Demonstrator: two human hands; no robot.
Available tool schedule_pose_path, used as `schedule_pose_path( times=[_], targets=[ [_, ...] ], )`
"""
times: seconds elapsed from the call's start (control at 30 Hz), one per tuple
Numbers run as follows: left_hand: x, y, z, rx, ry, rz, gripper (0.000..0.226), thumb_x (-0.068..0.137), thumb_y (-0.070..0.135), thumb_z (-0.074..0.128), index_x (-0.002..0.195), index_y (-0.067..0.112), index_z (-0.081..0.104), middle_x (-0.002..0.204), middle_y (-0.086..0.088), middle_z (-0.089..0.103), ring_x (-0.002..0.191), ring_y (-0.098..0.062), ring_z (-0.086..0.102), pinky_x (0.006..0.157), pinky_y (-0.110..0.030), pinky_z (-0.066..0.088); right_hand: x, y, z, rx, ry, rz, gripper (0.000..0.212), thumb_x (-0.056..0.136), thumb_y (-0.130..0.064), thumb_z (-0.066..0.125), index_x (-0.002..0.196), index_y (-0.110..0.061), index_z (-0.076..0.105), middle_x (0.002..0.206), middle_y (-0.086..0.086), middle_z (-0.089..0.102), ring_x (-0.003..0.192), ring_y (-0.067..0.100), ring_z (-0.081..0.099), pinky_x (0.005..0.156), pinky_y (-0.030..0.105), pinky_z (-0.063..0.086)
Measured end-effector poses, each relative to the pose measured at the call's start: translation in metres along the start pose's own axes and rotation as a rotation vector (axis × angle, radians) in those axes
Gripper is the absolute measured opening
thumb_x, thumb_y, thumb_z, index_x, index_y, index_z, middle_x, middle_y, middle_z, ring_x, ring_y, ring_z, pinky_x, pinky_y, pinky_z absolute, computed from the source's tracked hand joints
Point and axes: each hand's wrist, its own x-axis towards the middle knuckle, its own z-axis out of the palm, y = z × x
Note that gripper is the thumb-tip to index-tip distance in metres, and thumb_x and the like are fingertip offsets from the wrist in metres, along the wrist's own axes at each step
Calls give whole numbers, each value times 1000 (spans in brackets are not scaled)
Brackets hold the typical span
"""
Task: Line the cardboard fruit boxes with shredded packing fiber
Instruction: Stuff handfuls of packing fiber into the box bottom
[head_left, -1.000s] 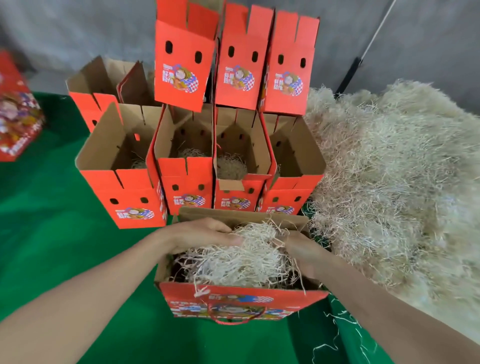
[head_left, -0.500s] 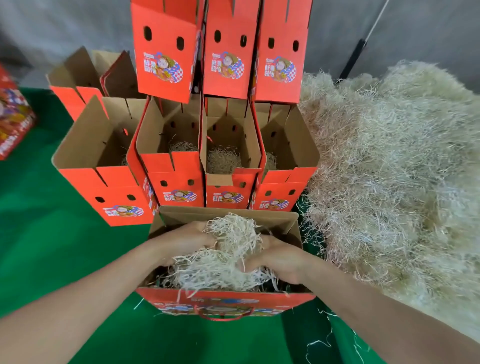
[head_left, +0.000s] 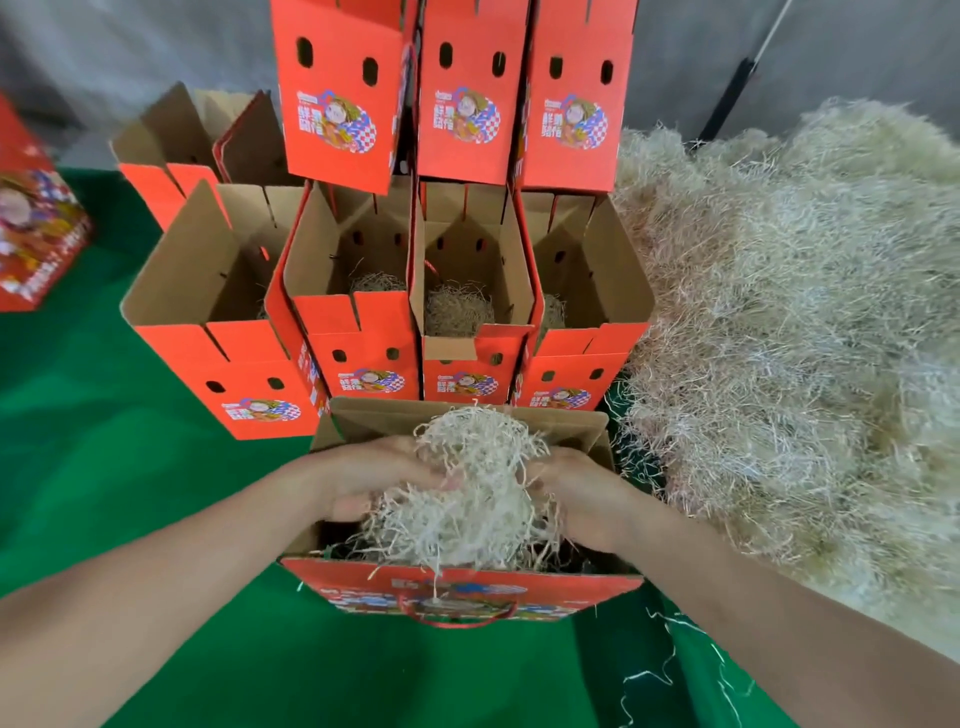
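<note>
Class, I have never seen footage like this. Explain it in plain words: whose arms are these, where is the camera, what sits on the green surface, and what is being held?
There is no machine: a person wears one camera on the head, so this single picture looks forward and down at their own arms. The left hand and right hand grip a clump of shredded fiber over the nearest box. On the green cloth stand more open red boxes, some with fiber inside; a big fiber pile lies to the right.

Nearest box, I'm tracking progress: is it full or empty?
Partly full: left hand and right hand hold a fiber wad in its top, heaped above the rim.
</note>
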Motion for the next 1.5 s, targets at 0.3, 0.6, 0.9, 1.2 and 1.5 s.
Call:
schedule_pose_path(
  times=[0.3,0.6,0.9,1.2,1.5],
  targets=[
    [7,-11,-18,314,252,-34,83,84,24,65,147,8,15,124,-5,47,106,-17,49,79,-25,40,8,-5,-11,-333,104,-24,75,85,4,55,148,-9,15,152,7,20,139,23,21,112,38,15],
    [-5,-24,-29,487,265,36,54,86,7,50,137,19,34,109,-5,50,82,-13,48,60,-14,34,-1,-11,-19,-291,230,6,36,94,-6,48,128,-15,46,99,3,55,84,15,50,74,30,42],
    [-9,5,-9,-30,62,10,107,53,43,77,145,22,26,156,-4,14,142,-22,13,114,-43,12,8,-11,23,-120,24,35,15,79,-17,61,89,-28,61,108,-8,48,109,14,40,106,42,25],
    [0,-9,-21,117,235,45,64,78,23,72,134,12,43,145,-9,35,132,-24,33,106,-37,27,2,-2,-20,-202,157,22,68,77,-3,62,137,-3,32,132,7,40,118,21,34,109,43,18],
    [1,2,-18,-37,266,179,46,84,10,63,127,23,52,114,6,50,108,-15,46,95,-29,36,-8,-10,-11,-97,-35,-21,24,80,-29,64,97,-12,61,121,10,58,116,28,49,109,54,23]
  ],
)
